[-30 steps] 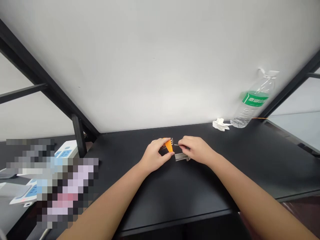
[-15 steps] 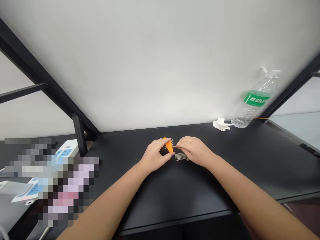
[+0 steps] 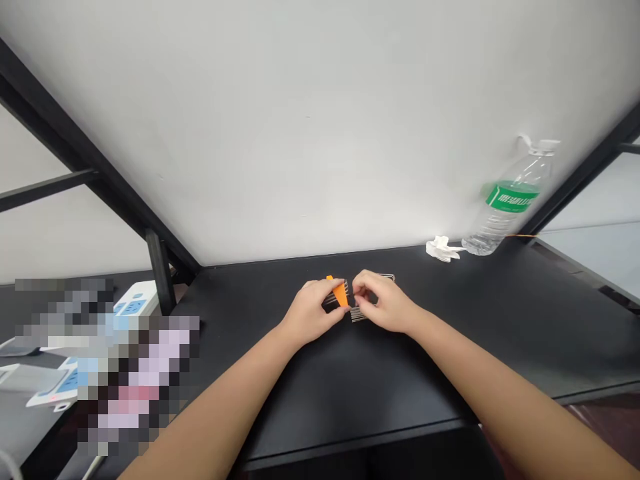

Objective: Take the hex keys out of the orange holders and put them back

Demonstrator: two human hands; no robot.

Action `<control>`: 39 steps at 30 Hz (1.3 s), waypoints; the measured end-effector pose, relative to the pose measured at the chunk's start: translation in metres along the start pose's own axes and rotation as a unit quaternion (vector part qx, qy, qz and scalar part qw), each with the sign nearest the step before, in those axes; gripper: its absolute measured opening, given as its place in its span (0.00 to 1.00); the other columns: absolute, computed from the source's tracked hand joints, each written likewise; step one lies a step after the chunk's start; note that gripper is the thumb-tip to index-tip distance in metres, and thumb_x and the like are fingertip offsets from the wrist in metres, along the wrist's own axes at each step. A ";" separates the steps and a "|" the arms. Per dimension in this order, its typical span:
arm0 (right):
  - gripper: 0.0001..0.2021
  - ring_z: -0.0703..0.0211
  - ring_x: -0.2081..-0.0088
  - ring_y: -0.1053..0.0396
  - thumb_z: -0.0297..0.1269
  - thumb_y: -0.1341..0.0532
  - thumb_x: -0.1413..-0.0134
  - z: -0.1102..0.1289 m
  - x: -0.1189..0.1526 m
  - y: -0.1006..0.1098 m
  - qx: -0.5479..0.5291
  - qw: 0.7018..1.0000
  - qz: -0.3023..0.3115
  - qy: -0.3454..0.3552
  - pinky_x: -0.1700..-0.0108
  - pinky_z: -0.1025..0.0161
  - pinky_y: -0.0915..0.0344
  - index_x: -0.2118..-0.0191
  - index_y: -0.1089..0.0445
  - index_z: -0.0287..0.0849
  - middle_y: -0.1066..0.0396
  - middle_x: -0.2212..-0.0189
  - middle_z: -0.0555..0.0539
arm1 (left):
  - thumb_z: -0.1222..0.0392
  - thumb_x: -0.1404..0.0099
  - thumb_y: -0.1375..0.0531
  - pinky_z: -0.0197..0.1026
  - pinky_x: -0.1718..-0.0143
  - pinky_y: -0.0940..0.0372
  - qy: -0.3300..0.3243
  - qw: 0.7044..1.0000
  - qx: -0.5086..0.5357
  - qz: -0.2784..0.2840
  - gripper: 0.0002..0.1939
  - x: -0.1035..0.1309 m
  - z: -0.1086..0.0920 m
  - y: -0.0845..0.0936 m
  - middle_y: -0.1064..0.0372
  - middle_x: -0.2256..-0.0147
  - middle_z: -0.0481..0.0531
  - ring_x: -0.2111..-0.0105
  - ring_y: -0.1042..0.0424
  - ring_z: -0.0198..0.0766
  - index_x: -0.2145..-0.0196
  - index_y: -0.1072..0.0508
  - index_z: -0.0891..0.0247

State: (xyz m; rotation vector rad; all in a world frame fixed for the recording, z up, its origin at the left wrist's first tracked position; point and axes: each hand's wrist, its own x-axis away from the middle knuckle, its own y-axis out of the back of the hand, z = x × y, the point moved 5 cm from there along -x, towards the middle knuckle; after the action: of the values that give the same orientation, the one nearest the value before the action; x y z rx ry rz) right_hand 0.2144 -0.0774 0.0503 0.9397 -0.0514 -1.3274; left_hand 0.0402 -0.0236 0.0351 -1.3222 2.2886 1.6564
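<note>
My left hand [image 3: 313,308] is closed around an orange hex key holder [image 3: 341,293], thumb at its near end and fingers at its far end. Several thin metal hex keys [image 3: 331,301] pass through the holder, their ends showing on both sides. Close on the right, my right hand [image 3: 383,300] has thumb and fingertips curled together at the end of a hex key by the holder; the fingers mostly hide this key. More loose hex keys [image 3: 357,313] lie side by side on the black table [image 3: 320,393] under my right hand. Another bent key [image 3: 389,276] shows beyond it.
A clear bottle with a green label [image 3: 513,197] stands at the back right by the pale wall [image 3: 310,133]. Crumpled white tissue [image 3: 442,249] lies beside it. At left are white power strips [image 3: 133,303], a black frame post [image 3: 160,270] and a blurred-out patch.
My right hand has shifted slightly and rotated, with its thumb and fingers now more arched. The far bent key is more exposed. My left hand keeps the orange holder in nearly the same place.
</note>
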 end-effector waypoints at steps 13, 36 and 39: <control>0.10 0.56 0.58 0.29 0.30 0.41 0.39 -0.096 0.018 0.047 0.295 0.911 0.095 -0.273 0.59 0.62 0.39 0.57 0.22 0.44 0.29 0.56 0.44 | 0.56 0.26 0.42 0.49 0.45 0.32 -0.006 1.000 0.010 0.028 0.17 -0.002 0.010 -0.005 0.28 0.51 0.53 0.50 0.27 0.42 0.42 0.25 0.48; 0.09 0.59 0.60 0.30 0.28 0.41 0.38 -0.089 0.012 0.043 0.315 0.906 0.070 -0.275 0.61 0.64 0.41 0.61 0.22 0.42 0.28 0.59 0.45 | 0.53 0.35 0.33 0.55 0.37 0.36 0.071 0.997 0.029 0.018 0.34 0.002 0.012 -0.002 0.27 0.44 0.55 0.43 0.29 0.48 0.34 0.37 0.54; 0.10 0.59 0.60 0.30 0.26 0.42 0.39 -0.092 0.012 0.042 0.315 0.904 0.078 -0.279 0.61 0.64 0.40 0.64 0.23 0.42 0.28 0.60 0.46 | 0.52 0.36 0.33 0.56 0.38 0.36 0.092 0.995 0.033 0.024 0.37 0.003 0.012 -0.001 0.26 0.46 0.55 0.44 0.29 0.49 0.33 0.40 0.54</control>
State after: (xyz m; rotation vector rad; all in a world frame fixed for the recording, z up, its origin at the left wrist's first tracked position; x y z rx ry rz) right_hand 0.3004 -0.0391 0.0104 1.0234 -1.0314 -1.4147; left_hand 0.0338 -0.0157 0.0276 -1.4731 2.4704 1.5146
